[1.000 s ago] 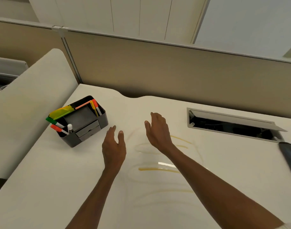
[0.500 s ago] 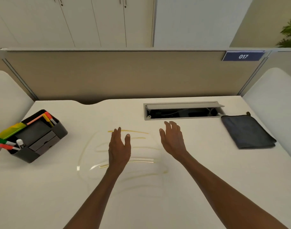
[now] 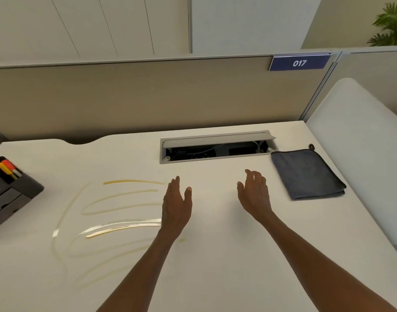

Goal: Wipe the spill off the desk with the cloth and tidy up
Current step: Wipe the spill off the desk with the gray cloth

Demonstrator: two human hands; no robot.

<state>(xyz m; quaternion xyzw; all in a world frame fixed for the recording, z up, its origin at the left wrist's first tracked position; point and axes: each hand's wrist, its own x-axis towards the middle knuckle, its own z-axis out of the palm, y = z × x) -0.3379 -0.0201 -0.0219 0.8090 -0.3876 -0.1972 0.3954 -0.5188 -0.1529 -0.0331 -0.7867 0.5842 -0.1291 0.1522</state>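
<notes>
A yellowish spill streaks the white desk in thin curved lines, left of centre. A folded dark grey cloth lies flat at the right, near the desk's far corner. My left hand hovers at the spill's right end, fingers apart, holding nothing. My right hand is held over bare desk a short way left of the cloth, open and not touching it.
A black desk organiser with coloured markers stands at the left edge, partly out of view. An open cable hatch is set into the desk at the back. A beige partition closes off the back, and a white side panel the right.
The view has swung to the right: the organiser slid to the left edge and the cloth came fully into view. Both hands now sit further right, the right one nearer the cloth.
</notes>
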